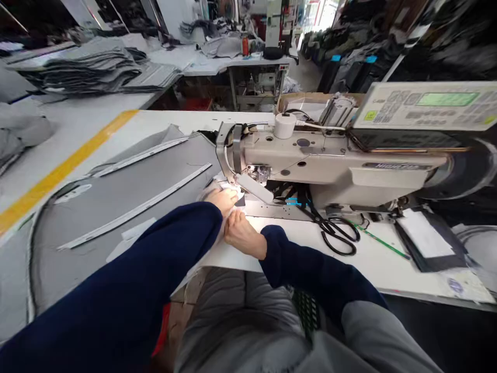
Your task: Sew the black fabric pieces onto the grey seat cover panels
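Across the white counter, the right hand pinches pale fabric beside the sewing machine; just beyond, the left hand presses it, grip unclear. Keeping the pale fabric flat and fingers clear should guide it best.

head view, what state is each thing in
Left hand, fingers bent, at the needle end
Right hand, fingers curled, just nearer the wearer
Sewing machine, upright; running or stopped, cannot tell
Display, lit green
Grey panel, spread out
Pale strips, lying across the panel
Scissors, lying down, blades hard to make out
Green stick, lying down
Grey stack, piled unevenly
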A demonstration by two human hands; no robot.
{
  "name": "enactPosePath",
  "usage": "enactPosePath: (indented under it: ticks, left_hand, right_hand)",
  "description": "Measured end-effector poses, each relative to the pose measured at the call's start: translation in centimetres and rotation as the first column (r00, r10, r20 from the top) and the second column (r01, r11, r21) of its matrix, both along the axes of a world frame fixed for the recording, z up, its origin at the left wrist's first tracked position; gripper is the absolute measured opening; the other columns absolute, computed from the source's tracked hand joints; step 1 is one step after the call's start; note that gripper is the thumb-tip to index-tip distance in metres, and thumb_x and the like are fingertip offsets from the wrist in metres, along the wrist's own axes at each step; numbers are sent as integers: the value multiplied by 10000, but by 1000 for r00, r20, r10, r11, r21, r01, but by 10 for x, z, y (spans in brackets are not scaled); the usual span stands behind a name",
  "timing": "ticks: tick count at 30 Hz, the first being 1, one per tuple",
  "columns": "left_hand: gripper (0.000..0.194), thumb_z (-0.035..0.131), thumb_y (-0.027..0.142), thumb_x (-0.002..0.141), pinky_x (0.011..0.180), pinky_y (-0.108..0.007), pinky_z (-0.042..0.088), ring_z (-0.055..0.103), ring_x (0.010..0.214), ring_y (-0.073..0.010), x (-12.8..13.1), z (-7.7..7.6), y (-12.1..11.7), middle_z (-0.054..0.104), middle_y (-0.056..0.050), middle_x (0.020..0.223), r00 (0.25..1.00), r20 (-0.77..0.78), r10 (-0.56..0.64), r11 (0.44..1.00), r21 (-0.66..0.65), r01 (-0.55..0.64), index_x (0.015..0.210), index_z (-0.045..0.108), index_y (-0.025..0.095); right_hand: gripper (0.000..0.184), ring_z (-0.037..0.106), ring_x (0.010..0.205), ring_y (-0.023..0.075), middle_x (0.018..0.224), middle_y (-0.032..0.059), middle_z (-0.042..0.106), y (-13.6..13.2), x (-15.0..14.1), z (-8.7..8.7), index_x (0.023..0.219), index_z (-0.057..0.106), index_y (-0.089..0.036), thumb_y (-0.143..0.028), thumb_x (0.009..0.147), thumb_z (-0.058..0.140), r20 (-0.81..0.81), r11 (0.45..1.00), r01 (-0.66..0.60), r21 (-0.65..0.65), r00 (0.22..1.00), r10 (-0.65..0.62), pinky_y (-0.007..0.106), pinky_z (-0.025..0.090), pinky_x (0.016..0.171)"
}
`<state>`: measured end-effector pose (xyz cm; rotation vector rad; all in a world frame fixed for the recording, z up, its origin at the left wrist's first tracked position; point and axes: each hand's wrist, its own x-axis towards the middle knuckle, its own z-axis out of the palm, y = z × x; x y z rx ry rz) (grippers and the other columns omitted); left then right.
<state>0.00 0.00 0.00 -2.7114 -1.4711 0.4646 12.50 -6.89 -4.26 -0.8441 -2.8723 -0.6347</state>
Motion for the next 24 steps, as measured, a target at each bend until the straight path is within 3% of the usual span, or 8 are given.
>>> enactPosePath:
  ticks: [4,9,11,13,15,17,20,24]
  left_hand:
    - [358,511,363,865,813,-401,470,486,1119,-289,-9,-9,0,571,-117,1160,982,159,102,990,84,-116,1156,600,173]
    - [269,413,195,861,815,-331,461,553,973,-225,-17,-22,6,623,-88,935,903,384,194,968,74,-239,801,674,173]
    - [269,410,186,854,788,-300,466,578,874,-186,-22,-26,7,633,-64,891,837,487,249,947,60,-317,780,668,171]
    - [250,423,213,859,766,-273,470,587,809,-158,-26,-29,5,641,-44,873,719,630,292,917,30,-398,818,666,169]
    - [262,412,228,874,773,-259,471,589,816,-149,-27,-29,1,644,-36,892,652,703,284,911,15,-413,885,668,175]
    - [265,420,243,883,785,-275,468,576,872,-171,-24,-26,-4,625,-50,928,752,620,223,939,71,-337,966,665,184]
    - [229,502,271,861,747,-316,460,528,953,-234,-18,-19,-10,575,-95,973,935,328,135,962,182,-203,1010,646,174]
    - [180,461,156,849,679,-323,427,514,930,-236,-16,-15,-15,566,-108,943,976,180,119,947,274,-166,867,639,171]
  right_hand:
    - [375,631,1004,398,1122,398,564,-1,0,-10,1103,575,153,-49,855,379,-55,1000,1,15,998,0,532,490,783]
    - [372,645,985,359,1117,369,587,-5,-2,-11,1101,583,135,-25,840,372,-74,1000,24,10,997,-23,517,514,756]
    - [369,650,976,356,1110,367,591,-7,-3,-9,1090,590,138,-23,840,371,-76,999,31,24,997,-29,511,518,754]
    - [367,653,975,355,1101,378,588,-9,-3,-6,1083,585,158,-25,849,370,-88,999,35,16,996,-34,498,518,764]
    - [372,650,986,358,1099,386,583,-10,-3,-5,1084,577,176,-32,860,365,-91,999,40,5,995,-39,481,518,765]
    - [378,643,1002,365,1107,391,576,-11,-3,-5,1092,571,183,-36,864,364,-92,999,47,-2,995,-47,471,517,762]
    - [379,639,1004,381,1107,404,567,-10,-5,-7,1086,573,186,-48,865,374,-95,999,50,-13,994,-51,469,518,747]
    - [374,650,981,377,1088,373,596,-10,-5,-4,1059,607,155,-65,865,376,-54,998,59,11,997,-58,453,529,709]
